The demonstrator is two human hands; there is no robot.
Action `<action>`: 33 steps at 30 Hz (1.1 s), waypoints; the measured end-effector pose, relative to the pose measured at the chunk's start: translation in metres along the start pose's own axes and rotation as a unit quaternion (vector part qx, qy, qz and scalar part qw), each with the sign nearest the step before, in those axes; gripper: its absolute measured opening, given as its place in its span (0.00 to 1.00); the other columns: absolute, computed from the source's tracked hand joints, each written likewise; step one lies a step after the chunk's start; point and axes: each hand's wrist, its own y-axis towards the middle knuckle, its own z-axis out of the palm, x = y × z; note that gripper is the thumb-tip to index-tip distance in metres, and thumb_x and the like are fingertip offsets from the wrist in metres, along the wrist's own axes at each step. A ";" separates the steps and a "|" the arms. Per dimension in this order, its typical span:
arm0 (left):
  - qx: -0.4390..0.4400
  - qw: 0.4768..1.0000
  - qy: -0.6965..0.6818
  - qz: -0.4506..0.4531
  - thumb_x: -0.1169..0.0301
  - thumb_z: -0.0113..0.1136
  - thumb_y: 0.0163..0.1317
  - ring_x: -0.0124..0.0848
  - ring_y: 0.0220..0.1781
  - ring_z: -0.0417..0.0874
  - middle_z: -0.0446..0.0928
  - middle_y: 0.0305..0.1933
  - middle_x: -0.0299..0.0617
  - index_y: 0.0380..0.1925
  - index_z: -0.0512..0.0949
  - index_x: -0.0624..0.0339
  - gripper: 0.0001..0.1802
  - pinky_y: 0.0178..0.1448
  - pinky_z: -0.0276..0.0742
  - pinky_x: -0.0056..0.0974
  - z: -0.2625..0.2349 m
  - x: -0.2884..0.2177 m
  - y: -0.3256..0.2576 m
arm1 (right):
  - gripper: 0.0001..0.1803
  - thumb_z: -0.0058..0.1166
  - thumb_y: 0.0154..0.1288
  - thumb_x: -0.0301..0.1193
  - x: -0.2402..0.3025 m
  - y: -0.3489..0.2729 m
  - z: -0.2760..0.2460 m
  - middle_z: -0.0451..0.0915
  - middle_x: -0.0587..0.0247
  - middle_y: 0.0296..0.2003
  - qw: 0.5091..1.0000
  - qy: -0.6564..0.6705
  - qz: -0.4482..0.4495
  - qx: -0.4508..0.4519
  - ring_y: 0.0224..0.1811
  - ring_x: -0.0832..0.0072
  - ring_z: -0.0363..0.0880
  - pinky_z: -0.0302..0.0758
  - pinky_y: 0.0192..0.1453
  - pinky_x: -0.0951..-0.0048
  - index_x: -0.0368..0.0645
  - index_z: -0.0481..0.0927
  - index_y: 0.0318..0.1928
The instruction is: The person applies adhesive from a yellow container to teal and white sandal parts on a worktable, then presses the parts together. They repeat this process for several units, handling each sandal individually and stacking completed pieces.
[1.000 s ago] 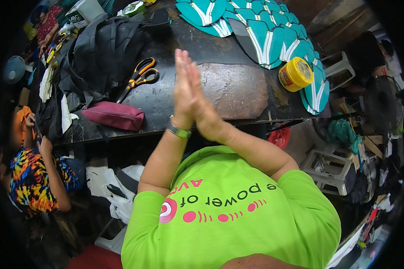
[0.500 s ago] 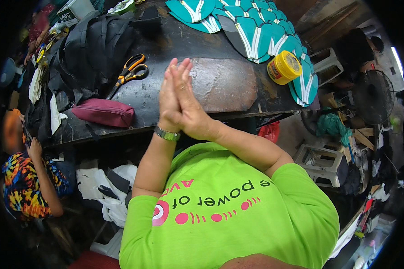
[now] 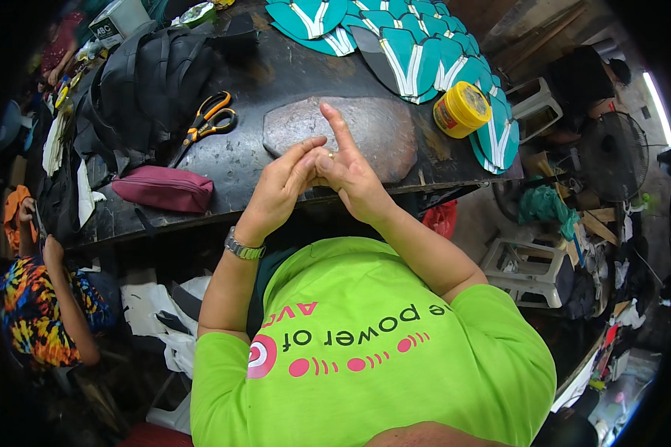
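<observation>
My left hand (image 3: 282, 185) and my right hand (image 3: 358, 179) meet in front of me, at the table's near edge. Their fingers touch and partly overlap, and I see no object in either. The right index finger points up, away from the other fingers. On the left hand the fingers are bent but apart, reaching across to the right hand; some fingertips are hidden where the hands meet. A metal watch (image 3: 244, 246) is on my left wrist. Just beyond the hands lies a flat brown slab (image 3: 380, 138) with a worn surface.
Orange-black scissors (image 3: 207, 123), a maroon zip pouch (image 3: 164, 188) and black fabric pieces (image 3: 145, 86) lie on the left. A yellow tub (image 3: 462, 110) stands beside stacked teal pieces (image 3: 406, 56) on the right. Another person (image 3: 45, 309) sits at left. Right are a stool (image 3: 525, 272) and a fan (image 3: 613, 158).
My hands have come down and nearer to me from a palm-to-palm press. They have turned, with the fingers now bent and the right index finger raised. More of the slab shows.
</observation>
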 end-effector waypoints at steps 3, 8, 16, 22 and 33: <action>-0.007 0.983 0.180 -0.014 0.74 0.53 0.74 0.28 0.44 0.84 0.84 0.44 0.40 0.60 0.76 0.69 0.18 0.53 0.80 0.31 -0.010 -0.009 -0.001 | 0.49 0.56 0.75 0.38 0.003 -0.005 -0.001 0.78 0.57 0.46 0.999 0.022 0.027 0.021 0.44 0.73 0.82 0.78 0.54 0.71 0.52 0.34 0.80; -0.083 0.978 0.193 -0.001 0.75 0.61 0.68 0.23 0.39 0.84 0.85 0.39 0.39 0.47 0.85 0.68 0.10 0.46 0.80 0.28 -0.026 -0.024 0.002 | 0.45 0.52 0.76 0.44 0.016 -0.008 -0.002 0.75 0.51 0.54 0.994 0.065 0.063 0.061 0.46 0.65 0.84 0.77 0.56 0.64 0.56 0.38 0.80; -0.154 0.819 0.472 0.288 0.70 0.68 0.61 0.32 0.47 0.84 0.83 0.45 0.41 0.42 0.87 0.58 0.10 0.53 0.79 0.39 -0.075 -0.062 0.095 | 0.47 0.64 0.62 0.26 0.003 0.036 -0.049 0.71 0.47 0.63 0.853 -0.482 -0.147 -0.140 0.53 0.62 0.81 0.74 0.60 0.63 0.48 0.52 0.78; -0.041 0.496 0.840 0.218 0.71 0.60 0.61 0.38 0.66 0.75 0.79 0.57 0.39 0.44 0.85 0.52 0.11 0.72 0.55 0.64 -0.103 -0.047 0.192 | 0.49 0.67 0.58 0.27 -0.016 0.036 -0.063 0.77 0.45 0.54 0.776 -0.603 -0.173 -0.066 0.54 0.53 0.77 0.69 0.65 0.55 0.45 0.55 0.77; -0.312 0.698 0.592 0.253 0.58 0.72 0.57 0.53 0.39 0.85 0.84 0.36 0.55 0.38 0.85 0.62 0.18 0.44 0.80 0.48 -0.194 -0.093 0.182 | 0.47 0.65 0.59 0.27 -0.014 0.036 -0.063 0.79 0.50 0.49 0.813 -0.547 -0.180 -0.083 0.53 0.56 0.77 0.70 0.63 0.58 0.48 0.56 0.77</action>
